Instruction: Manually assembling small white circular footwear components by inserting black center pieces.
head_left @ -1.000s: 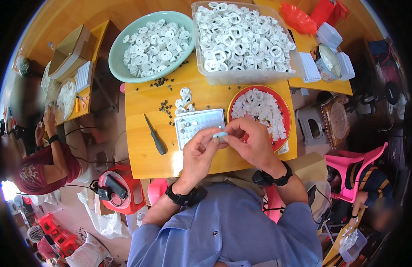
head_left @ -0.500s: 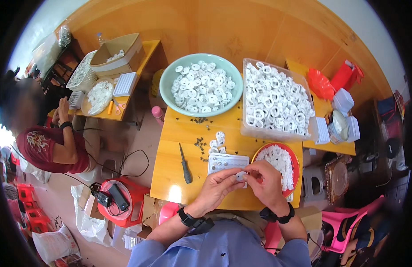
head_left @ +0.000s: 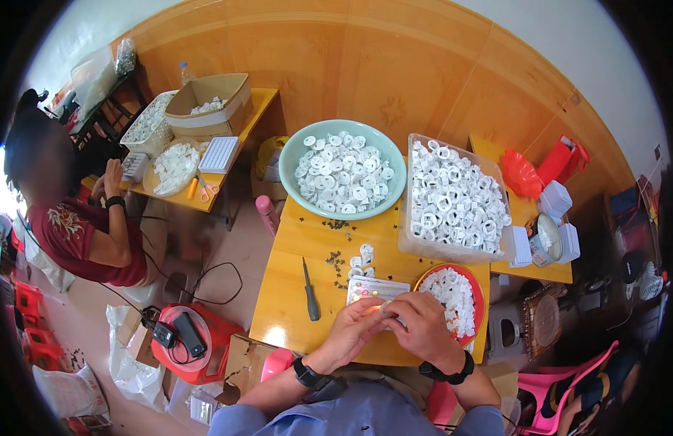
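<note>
My left hand (head_left: 352,333) and my right hand (head_left: 422,328) meet over the near edge of the yellow table (head_left: 282,291). Their fingertips pinch a small white plastic part (head_left: 383,307), mostly covered by the fingers. Just behind them lies a white tray (head_left: 398,286) holding small round pieces. A few white discs (head_left: 363,263) sit beyond the tray, beside scattered small dark metal pieces (head_left: 335,260). Close to my right hand is a red-rimmed plate (head_left: 482,298) heaped with small white parts. A dark-handled screwdriver (head_left: 311,301) rests to the left.
A pale green basin (head_left: 287,178) of white discs and a clear tub (head_left: 449,252) of white rings stand at the back. Leftward, a person (head_left: 86,236) sits by another table. A red stool (head_left: 198,370) bears black adapters. A pink chair (head_left: 550,392) stands at lower right.
The view has tilted, so the table's things appear lower. Both hands stay together; my right fingers have closed further over the white part, hiding more of it.
</note>
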`<action>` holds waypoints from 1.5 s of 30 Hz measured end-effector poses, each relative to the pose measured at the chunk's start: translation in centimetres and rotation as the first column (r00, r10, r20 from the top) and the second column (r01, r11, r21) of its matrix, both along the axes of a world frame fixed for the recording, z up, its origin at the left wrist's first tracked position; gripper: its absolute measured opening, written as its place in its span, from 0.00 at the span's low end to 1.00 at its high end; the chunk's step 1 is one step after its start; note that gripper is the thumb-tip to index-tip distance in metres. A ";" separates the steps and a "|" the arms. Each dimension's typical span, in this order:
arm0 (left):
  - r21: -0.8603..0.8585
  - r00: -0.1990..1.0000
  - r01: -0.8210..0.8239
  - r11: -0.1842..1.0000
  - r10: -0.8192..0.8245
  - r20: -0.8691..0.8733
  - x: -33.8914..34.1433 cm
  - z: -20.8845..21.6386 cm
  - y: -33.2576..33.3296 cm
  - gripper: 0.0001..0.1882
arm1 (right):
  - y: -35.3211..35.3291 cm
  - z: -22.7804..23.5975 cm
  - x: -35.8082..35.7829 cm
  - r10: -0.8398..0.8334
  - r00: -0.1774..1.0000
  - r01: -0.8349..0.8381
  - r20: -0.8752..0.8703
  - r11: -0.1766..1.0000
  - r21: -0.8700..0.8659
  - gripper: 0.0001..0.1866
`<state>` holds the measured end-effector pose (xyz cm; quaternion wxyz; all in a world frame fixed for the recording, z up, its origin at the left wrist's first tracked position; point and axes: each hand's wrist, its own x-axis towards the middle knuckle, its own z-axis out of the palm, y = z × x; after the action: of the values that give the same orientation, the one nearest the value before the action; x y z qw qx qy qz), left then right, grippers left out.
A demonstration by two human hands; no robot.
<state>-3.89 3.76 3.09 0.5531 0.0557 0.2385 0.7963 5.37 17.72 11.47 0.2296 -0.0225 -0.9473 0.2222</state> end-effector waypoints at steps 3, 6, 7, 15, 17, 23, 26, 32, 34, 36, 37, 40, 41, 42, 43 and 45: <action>-0.025 0.999 -0.049 0.998 0.049 0.017 0.2 -0.4 -0.2 0.15 | -0.3 0.1 -0.5 0.038 0.999 -0.037 -0.031 0.998 0.041 0.13; 0.005 0.997 -0.077 0.997 0.077 0.018 0.1 -1.6 -0.5 0.14 | -0.6 -0.5 -0.8 0.053 0.999 -0.054 0.012 0.992 0.114 0.12; -0.001 0.997 -0.073 0.997 0.073 0.034 0.0 -1.7 -0.7 0.14 | -0.4 -0.4 -1.2 0.079 0.997 -0.081 0.019 0.992 0.094 0.12; 0.044 0.995 0.092 0.995 -0.090 -0.044 -1.5 -0.1 -3.0 0.23 | 0.9 1.6 -2.3 0.287 0.910 -0.134 0.298 0.886 -0.445 0.08; 0.026 0.985 0.154 0.988 -0.152 -0.080 -1.4 -0.4 -3.4 0.24 | 1.3 1.8 -2.7 0.329 0.886 -0.161 0.328 0.880 -0.446 0.07; -0.015 0.992 0.086 0.996 -0.087 -0.095 -1.6 0.2 -4.2 0.21 | 3.2 4.8 -7.8 -0.175 0.982 0.185 0.064 0.958 -0.217 0.09; -0.017 0.992 0.062 0.998 -0.063 -0.111 -1.4 -0.8 -5.2 0.18 | 3.8 6.1 -10.1 -0.139 0.990 0.142 0.028 0.957 -0.253 0.08; -0.048 0.995 0.006 0.999 -0.011 -0.099 -1.4 -1.0 -5.8 0.14 | 5.5 -3.9 -10.0 0.097 0.920 -0.093 0.381 0.995 -0.027 0.07; -0.059 0.995 0.001 0.998 -0.007 -0.099 -1.3 -1.1 -5.9 0.14 | 5.4 -5.2 -10.5 0.020 0.893 -0.024 0.450 1.000 0.004 0.07; -0.061 0.995 -0.007 0.998 0.002 -0.097 -1.3 -1.3 -6.0 0.13 | 5.3 -5.9 -11.1 -0.056 0.857 0.042 0.513 0.998 0.040 0.06; -0.063 0.995 -0.004 0.998 -0.002 -0.096 -1.3 -1.4 -6.0 0.13 | 5.3 -6.2 -11.2 -0.049 0.866 0.038 0.497 0.999 0.033 0.06; -0.039 0.996 0.005 0.999 -0.008 -0.093 -1.3 -1.3 -5.7 0.13 | 6.1 -7.2 -11.4 -0.030 0.873 0.039 0.487 0.999 -0.009 0.06; -0.063 0.994 -0.004 0.998 -0.003 -0.107 -1.3 -1.1 -5.7 0.13 | 6.3 -7.3 -11.4 -0.008 0.871 0.036 0.491 0.998 -0.047 0.06; -0.087 0.993 -0.013 0.996 0.002 -0.122 -1.2 -0.9 -5.6 0.13 | 6.4 -7.3 -11.2 -0.007 0.871 0.036 0.491 0.998 -0.049 0.06; -0.090 0.992 -0.013 0.996 0.002 -0.122 -1.2 -0.8 -5.5 0.13 | 6.5 -7.2 -10.9 -0.039 0.891 0.093 0.452 0.991 -0.096 0.07; -0.089 0.988 0.001 0.996 -0.014 -0.153 -1.2 -0.7 -5.5 0.13 | 6.5 -6.6 -10.2 -0.073 0.906 0.147 0.416 0.978 -0.148 0.08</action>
<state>-5.09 -1.72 2.34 0.5381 0.0932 0.3151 0.7762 -4.87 24.24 4.82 0.0359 -0.1420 -0.9481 0.2821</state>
